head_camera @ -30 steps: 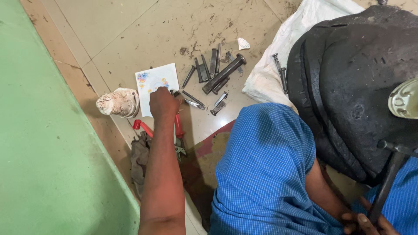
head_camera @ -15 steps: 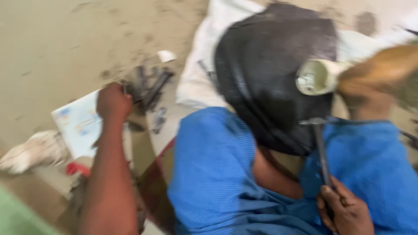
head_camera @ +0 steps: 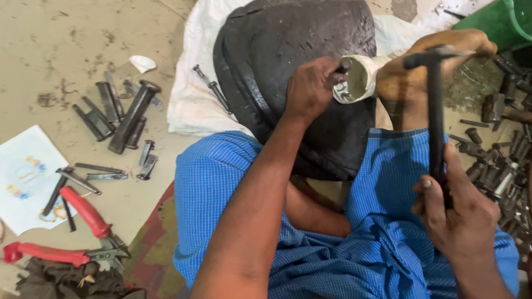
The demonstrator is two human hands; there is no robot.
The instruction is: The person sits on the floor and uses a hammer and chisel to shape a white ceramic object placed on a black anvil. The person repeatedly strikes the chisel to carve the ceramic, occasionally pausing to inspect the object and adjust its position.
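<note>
The left hand (head_camera: 313, 83) reaches up over a black rubbery sheet (head_camera: 277, 50) draped across the person's lap, its fingers pinched together on a small dark metal piece at the mouth of a short whitish tube (head_camera: 357, 77). That tube lies on its side on the sheet, its open end turned toward the left hand, and the person's foot (head_camera: 426, 61) presses against its far end. The right hand (head_camera: 460, 216) is wrapped firmly around the handle of a dark hammer (head_camera: 435, 105), which stands nearly upright with its head just right of the tube and above the foot. Blue checked cloth (head_camera: 221, 182) covers the legs below. On the floor (head_camera: 66, 50) to the left lie dark metal punches (head_camera: 130, 113), red-handled pliers (head_camera: 83, 213) and a pale printed card (head_camera: 25, 171). More dark metal pieces (head_camera: 496, 166) are heaped at the right, near a green tub (head_camera: 499, 16).
</note>
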